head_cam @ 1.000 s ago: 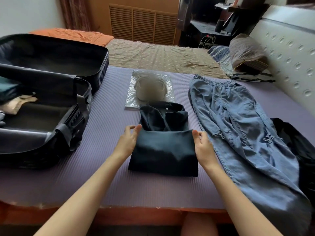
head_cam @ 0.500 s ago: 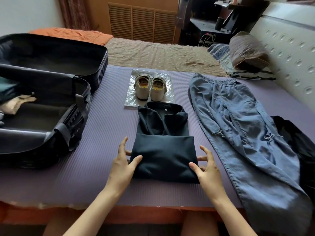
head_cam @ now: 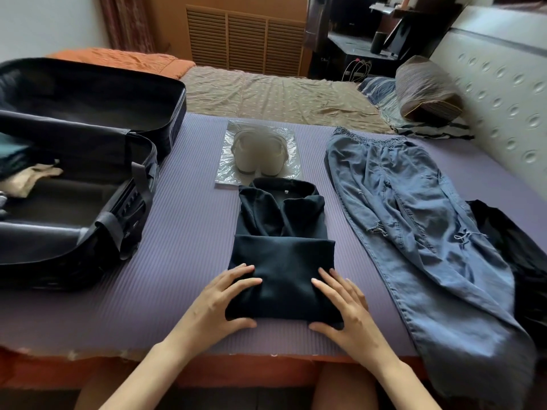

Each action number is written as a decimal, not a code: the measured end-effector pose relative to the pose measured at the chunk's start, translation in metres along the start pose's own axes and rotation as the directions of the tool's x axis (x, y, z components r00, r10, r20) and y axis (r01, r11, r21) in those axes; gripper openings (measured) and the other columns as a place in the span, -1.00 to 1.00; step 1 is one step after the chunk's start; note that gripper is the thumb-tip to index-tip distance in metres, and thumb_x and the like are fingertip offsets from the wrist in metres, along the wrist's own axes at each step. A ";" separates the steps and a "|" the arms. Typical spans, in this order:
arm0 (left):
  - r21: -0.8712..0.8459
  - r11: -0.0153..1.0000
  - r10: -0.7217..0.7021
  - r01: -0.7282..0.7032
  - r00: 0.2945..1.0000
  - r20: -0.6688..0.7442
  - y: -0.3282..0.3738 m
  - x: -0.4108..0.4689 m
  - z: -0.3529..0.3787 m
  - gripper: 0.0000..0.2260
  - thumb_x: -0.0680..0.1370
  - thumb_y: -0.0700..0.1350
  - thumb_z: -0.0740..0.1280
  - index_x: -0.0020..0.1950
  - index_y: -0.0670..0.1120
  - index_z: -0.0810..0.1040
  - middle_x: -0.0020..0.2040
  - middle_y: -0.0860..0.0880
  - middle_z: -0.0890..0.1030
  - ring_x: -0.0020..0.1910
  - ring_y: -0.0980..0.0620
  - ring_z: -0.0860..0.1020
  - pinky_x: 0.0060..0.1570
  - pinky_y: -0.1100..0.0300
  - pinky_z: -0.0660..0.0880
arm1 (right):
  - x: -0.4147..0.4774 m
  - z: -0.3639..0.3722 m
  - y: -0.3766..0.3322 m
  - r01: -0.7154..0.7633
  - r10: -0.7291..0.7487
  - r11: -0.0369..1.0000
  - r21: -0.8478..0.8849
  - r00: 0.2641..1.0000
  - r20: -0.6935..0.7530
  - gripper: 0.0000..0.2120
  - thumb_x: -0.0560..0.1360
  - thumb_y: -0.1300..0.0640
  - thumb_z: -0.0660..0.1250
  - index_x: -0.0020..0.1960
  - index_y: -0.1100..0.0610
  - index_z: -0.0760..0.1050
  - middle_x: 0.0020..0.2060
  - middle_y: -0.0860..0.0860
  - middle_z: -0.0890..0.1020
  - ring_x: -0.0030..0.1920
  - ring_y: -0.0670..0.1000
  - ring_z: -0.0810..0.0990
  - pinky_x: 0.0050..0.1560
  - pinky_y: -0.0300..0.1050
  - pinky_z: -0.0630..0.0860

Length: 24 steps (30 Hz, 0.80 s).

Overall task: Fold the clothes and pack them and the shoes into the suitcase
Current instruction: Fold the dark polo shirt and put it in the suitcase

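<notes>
Grip released, left hand [head_cam: 219, 303], right hand [head_cam: 347, 313] pressing flat on one folded dark top [head_cam: 282, 258], two shoes [head_cam: 259, 155], one suitcase [head_cam: 139, 184]

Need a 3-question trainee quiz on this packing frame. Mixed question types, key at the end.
1. True or false: the jeans are already inside the suitcase.
2. Multiple choice: the left hand and right hand both rest on which item? A jeans, B dark shirt, C suitcase.
3. Fill in: the clear plastic bag lies under the ___.

Key: 1 false; 2 B; 3 shoes.
</notes>
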<state>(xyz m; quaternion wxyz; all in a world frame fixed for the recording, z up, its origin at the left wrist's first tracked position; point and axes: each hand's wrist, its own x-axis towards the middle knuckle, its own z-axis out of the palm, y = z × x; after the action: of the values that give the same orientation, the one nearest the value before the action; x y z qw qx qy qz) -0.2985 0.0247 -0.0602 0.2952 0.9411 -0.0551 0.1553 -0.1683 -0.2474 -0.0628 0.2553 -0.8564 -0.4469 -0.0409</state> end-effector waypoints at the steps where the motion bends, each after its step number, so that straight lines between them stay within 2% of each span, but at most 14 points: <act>1: 0.007 1.000 -0.003 0.003 1.000 0.014 -0.003 -0.002 0.000 -0.37 0.38 0.22 0.37 0.41 0.21 0.29 0.47 0.23 0.22 0.49 0.18 0.12 0.48 0.09 0.10 | -0.001 0.000 0.002 -0.005 0.005 1.000 0.027 1.000 0.004 -0.22 0.37 -0.17 0.42 0.50 -0.12 0.17 0.50 -0.19 0.18 0.51 -0.10 0.11 0.47 -0.01 0.05; 4: -0.007 1.000 -0.017 0.017 1.000 -0.002 -0.008 -0.002 -0.002 -0.38 0.37 0.19 0.38 0.41 0.23 0.29 0.47 0.23 0.23 0.50 0.19 0.11 0.48 0.21 -0.03 | 0.000 -0.001 0.004 -0.009 0.010 0.997 0.083 1.000 -0.013 -0.25 0.36 -0.14 0.44 0.47 -0.09 0.23 0.48 -0.20 0.23 0.50 -0.13 0.16 0.49 -0.11 0.07; 6: -0.043 0.999 -0.032 0.030 0.999 -0.031 -0.008 -0.001 -0.005 -0.44 0.38 0.18 0.38 0.37 0.21 0.35 0.45 0.20 0.29 0.48 0.18 0.17 0.46 0.21 0.05 | 0.001 -0.003 0.005 -0.003 0.005 0.994 0.107 1.000 -0.024 -0.32 0.36 -0.13 0.44 0.41 -0.07 0.28 0.47 -0.18 0.27 0.48 -0.13 0.20 0.48 -0.11 0.11; 9: -0.056 0.998 -0.030 0.026 0.997 -0.068 -0.010 -0.003 -0.006 -0.53 0.40 0.17 0.39 0.30 0.16 0.46 0.42 0.18 0.35 0.45 0.15 0.25 0.40 0.09 0.23 | 0.001 -0.006 0.008 0.038 -0.035 0.994 0.105 0.999 -0.036 -0.47 0.40 -0.12 0.41 0.31 -0.06 0.34 0.45 -0.12 0.32 0.46 -0.11 0.25 0.45 -0.08 0.19; 15: -0.123 0.991 -0.063 0.048 0.991 -0.118 -0.009 -0.010 -0.006 -0.61 0.44 0.11 0.38 0.26 0.13 0.52 0.40 0.16 0.39 0.41 0.16 0.33 0.38 0.28 0.26 | -0.001 -0.008 0.017 0.130 -0.128 0.990 0.055 0.991 -0.032 -0.58 0.48 -0.06 0.35 0.29 0.03 0.43 0.44 -0.05 0.36 0.45 -0.05 0.30 0.41 -0.09 0.29; 19: -0.124 0.992 -0.057 0.032 0.979 -0.196 -0.009 -0.004 -0.007 -0.66 0.49 0.24 0.26 0.17 0.12 0.59 0.31 0.14 0.49 0.35 0.18 0.41 0.31 0.09 0.36 | 0.004 -0.008 0.015 0.181 -0.180 0.983 -0.005 0.972 -0.154 -0.74 0.57 -0.06 0.23 0.19 0.03 0.50 0.30 0.01 0.52 0.37 -0.05 0.43 0.39 -0.02 0.31; 22: -0.159 0.987 -0.072 0.028 0.958 -0.278 -0.006 0.007 -0.012 -0.69 0.49 0.22 0.29 0.09 0.10 0.63 0.25 0.13 0.55 0.34 0.14 0.42 0.32 -0.04 0.32 | 0.011 -0.017 0.005 0.156 -0.132 0.985 0.070 0.955 -0.266 -0.78 0.59 -0.06 0.20 0.13 0.00 0.51 0.23 -0.02 0.58 0.35 -0.04 0.45 0.43 0.01 0.23; 24: -0.152 0.988 -0.035 -0.015 0.946 -0.322 0.000 0.013 -0.022 -0.72 0.48 0.18 0.32 0.07 0.06 0.63 0.23 0.12 0.57 0.36 0.09 0.42 0.36 -0.05 0.28 | 0.014 -0.027 -0.004 0.151 -0.112 0.983 0.099 0.940 -0.322 -0.80 0.58 -0.01 0.23 0.08 0.05 0.55 0.22 -0.03 0.58 0.36 0.00 0.44 0.44 0.06 0.20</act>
<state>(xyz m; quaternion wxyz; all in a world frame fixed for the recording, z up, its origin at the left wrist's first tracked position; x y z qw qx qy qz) -0.2920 0.0372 -0.0392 0.3719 0.8779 -0.0129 0.3014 -0.1588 -0.2475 -0.0340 0.3721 -0.7897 -0.4584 -0.1666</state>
